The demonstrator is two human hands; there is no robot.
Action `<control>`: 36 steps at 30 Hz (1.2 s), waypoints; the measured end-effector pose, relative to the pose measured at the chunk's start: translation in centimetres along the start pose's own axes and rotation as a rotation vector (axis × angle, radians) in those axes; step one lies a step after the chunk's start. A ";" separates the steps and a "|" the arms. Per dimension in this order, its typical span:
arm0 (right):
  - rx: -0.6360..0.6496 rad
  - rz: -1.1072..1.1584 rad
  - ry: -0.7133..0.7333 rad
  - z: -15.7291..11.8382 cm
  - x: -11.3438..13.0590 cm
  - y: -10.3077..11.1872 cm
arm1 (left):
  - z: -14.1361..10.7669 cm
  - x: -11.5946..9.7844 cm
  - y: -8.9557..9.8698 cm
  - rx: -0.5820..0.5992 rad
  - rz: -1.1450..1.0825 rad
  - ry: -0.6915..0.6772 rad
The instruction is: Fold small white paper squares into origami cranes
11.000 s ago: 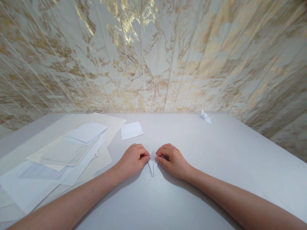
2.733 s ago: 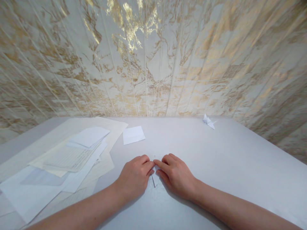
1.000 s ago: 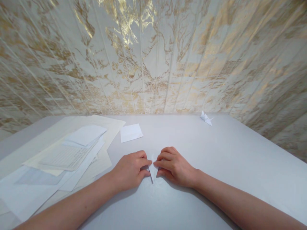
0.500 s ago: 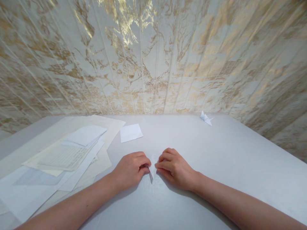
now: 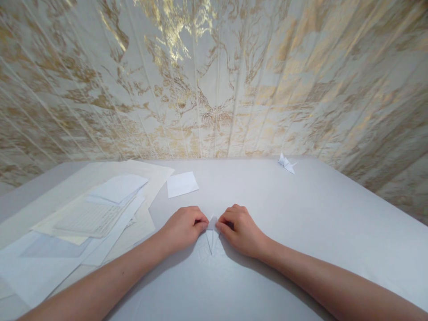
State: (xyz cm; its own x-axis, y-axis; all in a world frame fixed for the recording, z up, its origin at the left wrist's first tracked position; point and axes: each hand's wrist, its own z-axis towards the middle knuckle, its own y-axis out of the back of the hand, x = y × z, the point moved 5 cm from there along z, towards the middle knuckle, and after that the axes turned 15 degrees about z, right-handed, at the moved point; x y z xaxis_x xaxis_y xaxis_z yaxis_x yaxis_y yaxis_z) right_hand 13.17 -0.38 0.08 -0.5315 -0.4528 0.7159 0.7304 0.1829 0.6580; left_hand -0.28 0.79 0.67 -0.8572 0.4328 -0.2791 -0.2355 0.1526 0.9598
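Between my two hands a small folded white paper (image 5: pixel 212 225) rests at the middle of the table, with its narrow split point towards me. My left hand (image 5: pixel 187 226) pinches its left edge between thumb and curled fingers. On the other side, my right hand (image 5: pixel 240 228) pinches the right edge in the same way. An upper part of the paper shows as a small peak between the fingertips. The fingers hide its side edges.
Loose paper sheets (image 5: pixel 75 218) lie overlapping at the left, beside my left forearm. A small white paper piece (image 5: pixel 183 184) lies beyond my left hand. A folded paper crane (image 5: pixel 286 164) sits at the back right of the white table (image 5: pixel 321 214), near the gold-patterned wall (image 5: pixel 214 89).
Both hands have shifted slightly away from me and changed their grip to the paper's upper sides. More of the folded paper now shows, with a crosswise crease and two lower points.
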 end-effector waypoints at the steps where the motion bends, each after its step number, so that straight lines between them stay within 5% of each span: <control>1: -0.003 -0.003 -0.008 0.0 0.0 0.0 | 0.0 0.0 0.0 0.004 0.001 0.009; 10: -0.016 -0.042 -0.042 0.1 -0.1 -0.1 | 0.2 0.1 -0.5 -0.009 0.074 0.146; 36: 0.000 -0.096 -0.104 0.1 -0.3 -0.1 | -0.1 -0.3 -0.6 -0.054 0.079 0.202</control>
State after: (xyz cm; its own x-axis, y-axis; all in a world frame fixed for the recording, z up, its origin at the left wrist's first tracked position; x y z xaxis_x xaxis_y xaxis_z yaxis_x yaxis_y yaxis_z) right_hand 13.18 -0.15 -0.13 -0.6404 -0.3753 0.6702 0.6744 0.1430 0.7244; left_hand 0.10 0.44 0.17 -0.9472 0.2535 -0.1964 -0.1830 0.0754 0.9802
